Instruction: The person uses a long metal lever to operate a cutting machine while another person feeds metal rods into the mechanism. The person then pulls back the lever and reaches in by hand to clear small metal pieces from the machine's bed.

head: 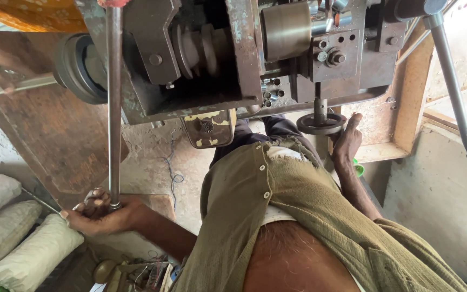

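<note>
In a rough workshop with a worn concrete floor [152,157], the long steel lever [114,108] at left is clasped at its lower end by the left hand [101,213], while the small handwheel [321,123] at centre right is touched by the right hand [347,141], fingers loosely together; no finished piece is seen.

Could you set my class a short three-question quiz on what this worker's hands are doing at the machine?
1. True or false: the left hand grips the lower end of the long steel lever.
2. What does the right hand touch? A) the small round handwheel B) the white sacks C) the slanted bar
3. Fill in: the person's olive shirt closes with a row of ____.

Key: 1 true. 2 A. 3 buttons.
</note>
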